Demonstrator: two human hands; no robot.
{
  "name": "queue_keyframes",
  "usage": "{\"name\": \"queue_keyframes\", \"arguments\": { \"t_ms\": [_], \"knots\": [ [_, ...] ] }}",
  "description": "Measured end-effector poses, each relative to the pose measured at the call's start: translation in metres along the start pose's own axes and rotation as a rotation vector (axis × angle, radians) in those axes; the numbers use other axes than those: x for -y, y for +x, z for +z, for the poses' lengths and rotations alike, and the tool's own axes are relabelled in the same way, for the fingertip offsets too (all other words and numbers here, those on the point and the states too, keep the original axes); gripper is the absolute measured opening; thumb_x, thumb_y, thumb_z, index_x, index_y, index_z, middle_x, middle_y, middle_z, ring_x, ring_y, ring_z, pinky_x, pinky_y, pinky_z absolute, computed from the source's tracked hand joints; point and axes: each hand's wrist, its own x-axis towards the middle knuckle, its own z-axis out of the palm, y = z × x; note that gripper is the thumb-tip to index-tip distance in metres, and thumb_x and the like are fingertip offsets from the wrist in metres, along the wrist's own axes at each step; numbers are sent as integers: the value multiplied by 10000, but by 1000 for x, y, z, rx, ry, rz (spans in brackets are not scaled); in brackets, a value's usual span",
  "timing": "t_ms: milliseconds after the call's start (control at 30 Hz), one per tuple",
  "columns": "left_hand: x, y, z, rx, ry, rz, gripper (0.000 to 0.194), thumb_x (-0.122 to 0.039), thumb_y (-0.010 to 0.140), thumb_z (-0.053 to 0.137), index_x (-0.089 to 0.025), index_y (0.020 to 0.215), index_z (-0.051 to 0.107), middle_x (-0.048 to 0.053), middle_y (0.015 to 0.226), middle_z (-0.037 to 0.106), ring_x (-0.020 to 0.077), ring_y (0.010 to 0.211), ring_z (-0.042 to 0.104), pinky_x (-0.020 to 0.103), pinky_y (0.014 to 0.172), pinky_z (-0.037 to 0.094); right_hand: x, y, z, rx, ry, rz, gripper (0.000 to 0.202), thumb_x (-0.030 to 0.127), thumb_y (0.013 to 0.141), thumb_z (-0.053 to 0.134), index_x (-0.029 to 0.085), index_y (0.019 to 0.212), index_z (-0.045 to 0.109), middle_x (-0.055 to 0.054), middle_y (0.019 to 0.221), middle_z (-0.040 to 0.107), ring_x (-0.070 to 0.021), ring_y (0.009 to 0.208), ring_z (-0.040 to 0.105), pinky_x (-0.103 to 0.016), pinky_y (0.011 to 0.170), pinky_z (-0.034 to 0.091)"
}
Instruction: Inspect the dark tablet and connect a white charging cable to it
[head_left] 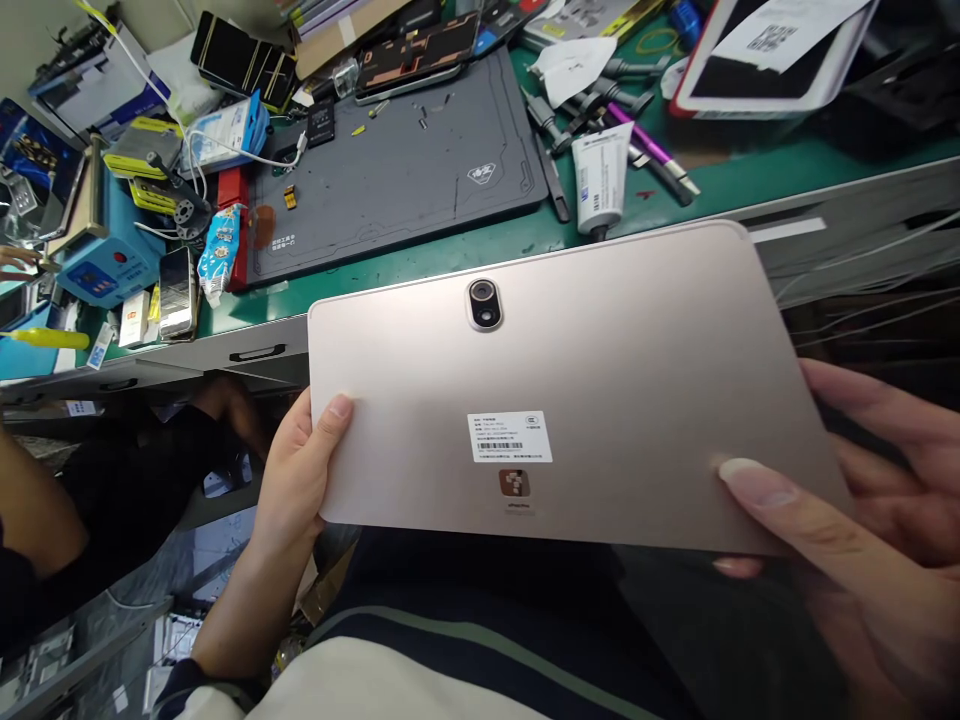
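A pale gold tablet (615,380) is held up in front of me with its back facing me. Its camera bump (484,304) sits near the top edge, and a white printed label (510,437) is stuck on the lower middle. My left hand (300,460) grips the left end, thumb on the back and fingers hidden behind. At the lower right corner my right hand (847,530) is closed on the tablet, thumb pressed on the back and fingers underneath. The screen side is out of sight.
Beyond the tablet is a green bench with a dark work mat (390,180). A white tube (601,180), a purple pen-like tool (649,145) and a blue device (109,265) lie on it. Another person's arm (45,510) shows at left.
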Motion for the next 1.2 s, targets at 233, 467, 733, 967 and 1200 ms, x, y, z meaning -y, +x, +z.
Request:
{"name": "queue_keyframes", "arguments": {
  "t_ms": [233, 467, 733, 967, 1200],
  "knots": [
    [-2, 1, 5, 18, 15, 1, 480, -562, 889, 847, -212, 1211, 781, 79, 1085, 839, 267, 881, 797, 303, 700, 648, -6, 2, -7, 7, -11, -14, 888, 485, 589, 983, 378, 1427, 707, -50, 1039, 825, -171, 546, 664, -222, 357, 561],
    [-4, 5, 9, 33, 34, -2, 484, -553, 899, 838, -216, 1240, 772, 90, 1131, 836, 283, 906, 804, 330, 741, 654, -5, 6, -8, 3, -6, 5, 889, 503, 597, 977, 373, 1432, 705, -56, 1086, 821, -173, 541, 668, -241, 348, 562],
    [-6, 5, 14, 39, 36, 2, 445, -516, 932, 821, -228, 1268, 772, 74, 1133, 838, 266, 933, 803, 315, 774, 653, -8, 8, -11, -1, 40, 10, 868, 494, 564, 993, 386, 1385, 732, -48, 1070, 825, -164, 550, 673, -199, 362, 563],
    [-10, 2, 16, 32, 38, 13, 417, -502, 937, 823, -234, 1254, 778, 68, 1159, 840, 279, 981, 805, 321, 798, 661, -9, 5, -12, -6, 43, 40, 899, 466, 563, 998, 387, 1413, 716, -39, 1035, 821, -177, 580, 694, -188, 396, 585],
    [-11, 1, 17, 50, 18, 27, 383, -498, 952, 812, -240, 1233, 783, 57, 1148, 841, 259, 994, 805, 303, 834, 660, -10, 6, -13, 18, 53, 38, 894, 490, 600, 999, 397, 1435, 696, -39, 1051, 828, -157, 546, 684, -180, 396, 584]
  ]
}}
